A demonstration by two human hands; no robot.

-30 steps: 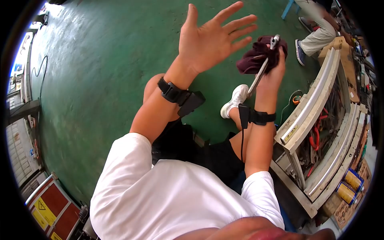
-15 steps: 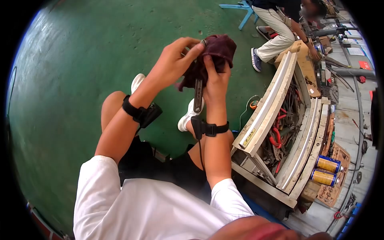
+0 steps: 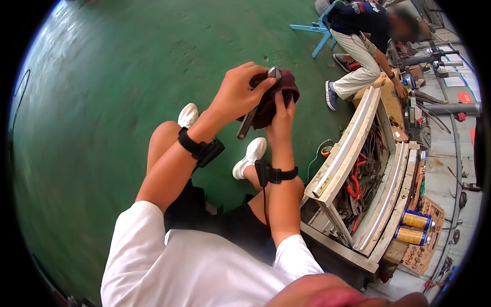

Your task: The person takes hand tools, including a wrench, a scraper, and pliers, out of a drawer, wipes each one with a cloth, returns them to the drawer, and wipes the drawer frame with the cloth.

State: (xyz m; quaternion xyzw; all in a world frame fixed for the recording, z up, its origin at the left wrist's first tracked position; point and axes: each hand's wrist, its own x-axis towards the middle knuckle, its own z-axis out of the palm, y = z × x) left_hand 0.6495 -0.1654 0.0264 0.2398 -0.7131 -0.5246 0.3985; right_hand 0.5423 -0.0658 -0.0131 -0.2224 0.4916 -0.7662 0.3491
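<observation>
A metal ratchet wrench (image 3: 247,124) slants in front of me, its head at the top right and its handle pointing down. My left hand (image 3: 244,88) pinches the wrench near its head, fingers closed. Dark maroon cloth (image 3: 266,110) is bunched behind and around the tool. From the right, my right hand (image 3: 282,120) grips the cloth, with thumb and fingers pressed into its folds. Part of the wrench's middle is hidden by the left hand and the cloth.
An open metal drawer unit (image 3: 337,169) full of tools stands at my right. Beyond it are two spray cans (image 3: 413,227), a socket set (image 3: 428,245) and a cardboard box (image 3: 387,105). A co-worker (image 3: 358,51) sits on a blue stool (image 3: 322,28).
My left hand, open and apart a second ago, has come to the wrench and holds it. The wrench's head now shows above the cloth. The view has shifted toward the right.
</observation>
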